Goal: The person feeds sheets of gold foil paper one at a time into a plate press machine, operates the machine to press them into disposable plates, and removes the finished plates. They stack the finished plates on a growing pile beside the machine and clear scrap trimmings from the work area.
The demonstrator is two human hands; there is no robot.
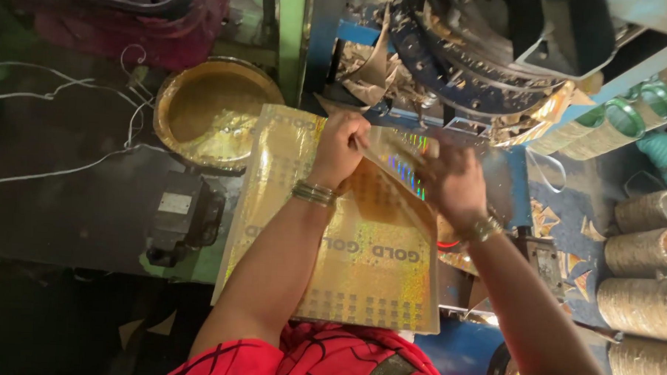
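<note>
A large gold holographic sheet point(367, 270) with printed squares lies across my lap, sloping up toward the machine. My left hand point(340, 143) is closed on the sheet's upper edge, a gold bangle on its wrist. My right hand point(452, 180) is blurred with motion and rests on the sheet's upper right part, beside a rainbow-glinting patch; whether it grips the sheet I cannot tell. A watch shows on the right wrist. Both forearms cover the middle of the sheet.
A stack of round gold plates point(203, 109) sits left of the sheet. A blue press machine point(471, 59) littered with gold scraps looms ahead. Rolled stacks of gold plates point(645, 254) lie at right, green-rimmed stacks point(609, 127) above them. A black motor point(181, 219) stands at lower left.
</note>
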